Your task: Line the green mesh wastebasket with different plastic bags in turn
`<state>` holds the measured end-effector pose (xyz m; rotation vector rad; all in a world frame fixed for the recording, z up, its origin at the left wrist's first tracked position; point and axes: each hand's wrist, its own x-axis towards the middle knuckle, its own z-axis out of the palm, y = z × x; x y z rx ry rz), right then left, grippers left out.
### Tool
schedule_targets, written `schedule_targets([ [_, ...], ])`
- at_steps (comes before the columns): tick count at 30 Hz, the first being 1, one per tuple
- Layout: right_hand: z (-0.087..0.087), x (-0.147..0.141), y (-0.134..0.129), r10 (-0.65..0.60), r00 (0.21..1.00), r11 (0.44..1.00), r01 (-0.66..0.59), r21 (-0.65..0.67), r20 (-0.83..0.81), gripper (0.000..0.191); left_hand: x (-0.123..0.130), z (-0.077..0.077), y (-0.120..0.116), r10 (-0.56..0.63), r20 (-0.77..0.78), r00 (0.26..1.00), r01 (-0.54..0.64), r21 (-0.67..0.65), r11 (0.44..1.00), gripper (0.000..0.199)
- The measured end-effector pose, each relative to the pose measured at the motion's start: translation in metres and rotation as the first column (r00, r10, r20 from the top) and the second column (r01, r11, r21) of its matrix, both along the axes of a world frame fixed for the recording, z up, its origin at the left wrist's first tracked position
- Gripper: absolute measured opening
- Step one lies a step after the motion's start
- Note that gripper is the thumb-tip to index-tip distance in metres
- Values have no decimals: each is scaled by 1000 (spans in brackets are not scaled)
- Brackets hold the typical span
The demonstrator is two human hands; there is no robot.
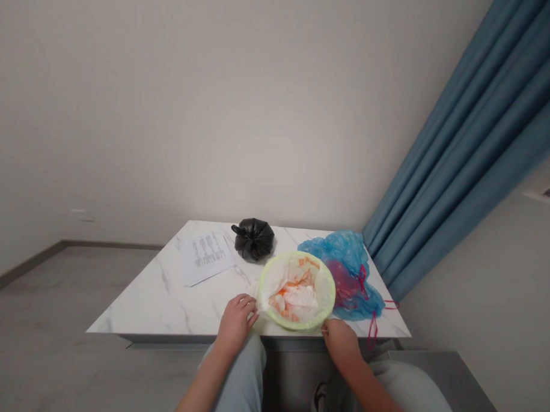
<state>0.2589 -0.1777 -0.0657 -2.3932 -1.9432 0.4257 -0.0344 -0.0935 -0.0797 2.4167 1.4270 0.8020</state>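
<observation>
A round bin with a pale yellow-green rim (pixel 332 286) stands near the table's front edge. A white plastic bag (pixel 275 278) with orange print lines it and is folded over the rim. At the bin's left side, my left hand (pixel 237 316) has its fingers closed on the bag's edge. My right hand (pixel 341 339) pinches the edge of the bag at the lower right of the rim. Its fingertips are partly hidden. White, crumpled material shows inside the bin, too blurred to tell whether it is only the liner.
Behind the bin sits a knotted black plastic bag (pixel 254 240). Printed paper sheets (pixel 207 258) lie to its left. A crumpled blue plastic bag (pixel 339 245) with pink drawstrings rests at the right, with something red (pixel 343 283) in it. A blue curtain (pixel 466 146) hangs on the right.
</observation>
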Motion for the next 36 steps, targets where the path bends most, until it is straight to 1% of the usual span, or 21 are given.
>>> schedule_targets([
  [2,-3,2,3,-45,999,999,45,4,-17,27,3,0,-1,68,0,998,-68,-18,998,6],
  [4,-3,7,5,-65,996,997,67,34,-60,25,7,-1,-2,117,38,992,-116,-40,992,7],
  [6,1,16,6,-60,992,987,76,141,-114,22,9,-1,-2,149,132,980,-140,-73,987,16],
  [8,11,26,8,-51,985,939,102,327,-162,19,10,3,0,197,259,946,-177,-99,979,27],
  [10,26,33,13,-18,978,857,122,500,-208,14,12,14,5,261,361,895,-235,-115,965,28],
  [11,34,33,19,16,973,827,117,550,-231,13,16,21,10,289,392,873,-262,-122,957,26],
  [12,42,31,26,62,964,814,102,572,-259,12,21,29,15,305,404,862,-278,-127,952,25],
  [14,52,21,46,164,933,839,38,542,-320,12,35,45,28,322,373,870,-293,-134,947,35],
  [16,56,4,69,244,899,890,-58,452,-365,16,53,60,42,310,248,918,-281,-148,948,54],
  [18,51,-13,92,294,892,925,-175,337,-343,22,70,69,53,323,63,944,-304,-214,929,71],
  [19,46,-21,101,293,902,941,-213,263,-318,27,77,71,58,331,-33,943,-328,-261,908,76],
  [20,40,-27,108,274,918,957,-230,179,-286,35,82,71,62,331,-124,935,-353,-310,883,77],
  [22,25,-36,117,210,956,977,-210,26,-205,60,87,69,68,306,-253,918,-386,-382,840,69],
  [24,12,-39,120,151,981,983,-162,-84,-124,87,86,64,72,277,-311,909,-391,-405,826,57],
  [25,6,-40,121,131,987,982,-142,-121,-93,95,85,62,74,272,-323,906,-392,-401,828,54],
  [26,2,-40,122,119,990,981,-128,-146,-71,97,83,59,75,274,-331,903,-396,-394,830,52],
  [27,-1,-40,122,110,992,979,-119,-164,-59,92,82,57,75,279,-338,899,-403,-389,828,52],
  [29,-3,-39,125,105,993,979,-114,-171,-58,71,81,54,76,287,-351,891,-418,-387,822,51],
  [32,0,-36,129,102,992,986,-111,-124,-79,40,82,53,76,287,-360,888,-422,-389,819,49],
  [34,6,-34,131,96,992,992,-102,-73,-82,32,84,54,77,286,-362,887,-423,-388,819,48],
  [36,14,-29,131,83,990,997,-83,10,-111,32,85,54,78,289,-362,886,-425,-387,818,45],
])
